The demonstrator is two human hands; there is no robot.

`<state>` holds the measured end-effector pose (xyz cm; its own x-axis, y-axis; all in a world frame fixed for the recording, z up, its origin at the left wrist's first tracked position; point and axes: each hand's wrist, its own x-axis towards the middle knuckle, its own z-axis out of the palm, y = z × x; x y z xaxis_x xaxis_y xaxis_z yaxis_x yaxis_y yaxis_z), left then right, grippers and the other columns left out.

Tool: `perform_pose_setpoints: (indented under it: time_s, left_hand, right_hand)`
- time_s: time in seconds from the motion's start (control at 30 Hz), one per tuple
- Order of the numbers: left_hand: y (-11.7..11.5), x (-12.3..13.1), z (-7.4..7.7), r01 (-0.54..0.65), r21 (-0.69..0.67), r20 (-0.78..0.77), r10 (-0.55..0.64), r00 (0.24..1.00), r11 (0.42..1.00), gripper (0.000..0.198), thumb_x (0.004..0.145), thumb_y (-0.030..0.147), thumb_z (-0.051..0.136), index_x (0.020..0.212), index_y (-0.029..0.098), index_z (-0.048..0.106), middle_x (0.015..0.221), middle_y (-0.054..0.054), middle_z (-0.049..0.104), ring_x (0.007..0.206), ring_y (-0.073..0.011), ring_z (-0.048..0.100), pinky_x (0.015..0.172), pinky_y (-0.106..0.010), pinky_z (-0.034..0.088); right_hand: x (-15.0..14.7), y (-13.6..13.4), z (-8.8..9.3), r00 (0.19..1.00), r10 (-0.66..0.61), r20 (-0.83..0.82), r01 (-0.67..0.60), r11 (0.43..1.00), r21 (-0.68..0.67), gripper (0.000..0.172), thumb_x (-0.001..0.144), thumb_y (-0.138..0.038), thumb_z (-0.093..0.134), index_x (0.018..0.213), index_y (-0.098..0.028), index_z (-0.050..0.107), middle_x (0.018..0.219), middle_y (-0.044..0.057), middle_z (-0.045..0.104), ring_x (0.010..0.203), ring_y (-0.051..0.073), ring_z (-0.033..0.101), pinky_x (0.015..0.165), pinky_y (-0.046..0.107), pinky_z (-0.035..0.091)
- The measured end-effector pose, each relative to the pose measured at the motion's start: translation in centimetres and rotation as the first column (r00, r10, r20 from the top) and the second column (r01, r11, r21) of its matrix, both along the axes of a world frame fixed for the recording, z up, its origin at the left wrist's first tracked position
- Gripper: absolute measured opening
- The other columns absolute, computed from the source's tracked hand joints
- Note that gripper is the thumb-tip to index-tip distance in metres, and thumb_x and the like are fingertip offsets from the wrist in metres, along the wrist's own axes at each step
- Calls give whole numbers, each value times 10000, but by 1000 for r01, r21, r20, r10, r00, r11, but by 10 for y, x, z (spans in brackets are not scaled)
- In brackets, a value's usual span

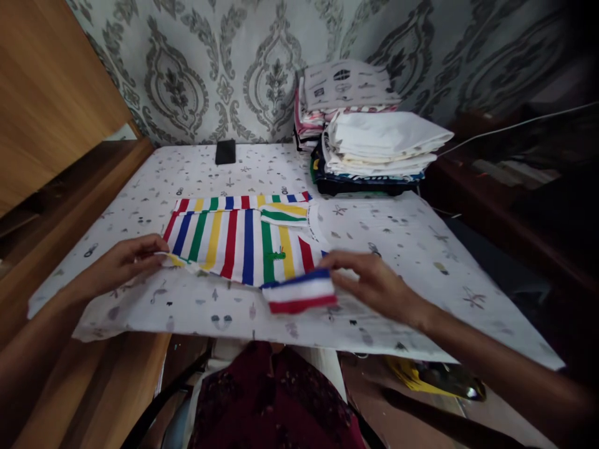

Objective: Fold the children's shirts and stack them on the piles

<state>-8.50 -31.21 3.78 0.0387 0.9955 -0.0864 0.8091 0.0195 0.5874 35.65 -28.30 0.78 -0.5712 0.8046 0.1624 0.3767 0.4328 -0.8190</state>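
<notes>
A striped shirt (pixel 238 243) in red, blue, green, yellow and white lies on the cloth-covered table, its collar side to the right. A small green emblem shows on its front. My left hand (pixel 133 257) pinches the shirt's lower corner at the left end, lifting that edge slightly. On the right, my right hand (pixel 374 280) has its fingers closed at the near shoulder of the shirt, beside a sleeve (pixel 302 293) that hangs over toward me and looks blurred. The far sleeve lies folded inward over the shirt.
Two stacks of folded clothes stand at the back right: a white-topped pile (pixel 384 140) and a patterned pile (pixel 349 87) behind it. A dark flat object (pixel 225 151) lies near the wall. A wooden cabinet (pixel 56 81) borders the left side. The tablecloth (pixel 187 315) hangs over the near edge.
</notes>
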Motion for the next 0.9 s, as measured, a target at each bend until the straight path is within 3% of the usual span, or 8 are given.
perform_pose_setpoints:
  time_s: [0.13,0.2,0.3,0.4,0.53,0.7,0.8,0.9]
  left_hand:
    - [27,5,-2,-85,-42,64,88,994,995,445,692,648,627,830,224,627,602,16,477,561,-147,433,495,-253,366]
    - [32,3,-10,-133,-36,45,135,990,990,473,698,663,625,891,231,645,547,41,378,511,-140,365,461,-256,302]
    - [30,-3,-24,-167,6,71,166,984,986,509,739,673,605,1009,243,647,536,54,357,491,-135,335,454,-250,264]
    - [25,-6,-32,-182,28,81,179,980,983,547,746,662,608,1092,239,619,557,62,390,488,-129,357,454,-241,266]
    - [20,-1,-33,-182,103,-57,189,980,978,478,803,586,575,1132,241,606,607,53,447,543,-144,437,507,-248,324]
    - [18,7,-31,-165,161,-210,198,958,973,428,853,559,529,1151,257,587,649,38,494,596,-169,483,571,-272,365]
    - [19,10,-30,-146,154,-257,182,949,977,440,866,554,500,1181,257,577,646,29,508,617,-194,513,580,-285,376]
    - [19,13,-29,-147,146,-308,186,933,978,464,887,563,468,1215,254,574,671,9,559,666,-227,569,600,-300,407]
  right_hand:
    - [-8,54,-6,923,-380,-67,329,867,-375,304,863,-479,673,765,-204,589,608,-12,581,521,121,569,497,260,514]
    - [-9,67,-13,907,-417,-58,350,822,-449,341,841,-507,698,750,-200,581,596,-10,568,496,106,540,460,243,480]
    - [-8,67,-19,909,-412,-72,343,833,-434,362,829,-550,698,909,-202,637,660,13,629,542,126,577,470,253,484]
    - [-7,56,-19,916,-402,-1,379,864,-332,431,782,-513,734,1071,-216,612,654,-18,634,545,138,571,460,257,451]
    - [-8,44,-15,920,-368,133,380,922,-73,370,808,-346,674,1149,-229,590,680,-23,661,598,161,607,547,289,497]
    - [-10,38,-7,853,-402,332,345,912,220,330,845,-255,593,1171,-214,627,880,54,713,727,219,677,630,351,563]
    - [-25,42,-2,851,-388,355,208,869,450,301,917,-269,523,1179,-200,654,1148,128,692,1011,296,683,814,447,593]
    - [-49,52,-7,885,-238,400,-22,838,546,373,1000,-324,437,1311,-213,609,1431,125,582,1330,307,538,1086,514,478]
